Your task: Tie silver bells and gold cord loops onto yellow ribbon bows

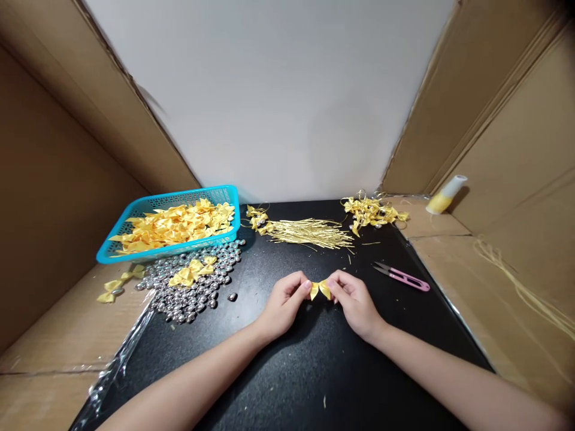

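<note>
A yellow ribbon bow (320,290) is held up between my two hands over the black table (287,371). My left hand (287,299) pinches the bow's left loop between thumb and fingers. On the other side, my right hand (353,299) pinches its right loop the same way. The bow's two tails point down toward me. Beyond my hands lies a bundle of gold cords (309,232). To the right rest pink thread snips (402,278), their blades pointing left.
A blue basket (168,245) full of yellow bows stands at the back left. Shiny silver beads (184,305) spread before it, with a few bows on top. Bows with cords (372,212) are heaped at the back right, near a yellow thread spool (444,196). Cardboard walls flank the table.
</note>
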A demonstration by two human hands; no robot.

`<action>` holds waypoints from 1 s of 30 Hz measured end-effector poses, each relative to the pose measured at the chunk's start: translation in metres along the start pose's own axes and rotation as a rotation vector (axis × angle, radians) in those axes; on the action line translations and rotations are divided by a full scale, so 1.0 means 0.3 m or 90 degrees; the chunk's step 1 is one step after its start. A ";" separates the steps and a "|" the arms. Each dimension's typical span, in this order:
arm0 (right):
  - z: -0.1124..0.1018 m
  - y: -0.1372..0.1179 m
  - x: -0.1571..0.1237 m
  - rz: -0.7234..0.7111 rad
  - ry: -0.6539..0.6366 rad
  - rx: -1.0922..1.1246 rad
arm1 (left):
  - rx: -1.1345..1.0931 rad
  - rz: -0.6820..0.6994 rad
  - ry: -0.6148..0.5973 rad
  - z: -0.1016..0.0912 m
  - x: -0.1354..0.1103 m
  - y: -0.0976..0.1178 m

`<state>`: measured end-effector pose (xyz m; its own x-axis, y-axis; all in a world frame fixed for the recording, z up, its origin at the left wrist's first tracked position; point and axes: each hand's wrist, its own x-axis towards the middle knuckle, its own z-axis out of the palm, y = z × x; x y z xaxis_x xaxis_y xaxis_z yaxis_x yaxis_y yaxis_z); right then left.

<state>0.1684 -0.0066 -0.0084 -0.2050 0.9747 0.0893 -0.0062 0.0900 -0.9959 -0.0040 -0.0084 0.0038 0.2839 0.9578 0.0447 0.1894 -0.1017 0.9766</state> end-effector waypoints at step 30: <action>-0.048 -0.008 0.013 0.072 -0.257 -0.101 | 0.016 0.013 -0.099 0.002 -0.015 -0.015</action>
<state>0.1817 0.0001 -0.0056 -0.5610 0.8255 -0.0628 0.1819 0.0488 -0.9821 -0.0057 -0.0124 -0.0010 0.4302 0.9022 0.0300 0.2053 -0.1301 0.9700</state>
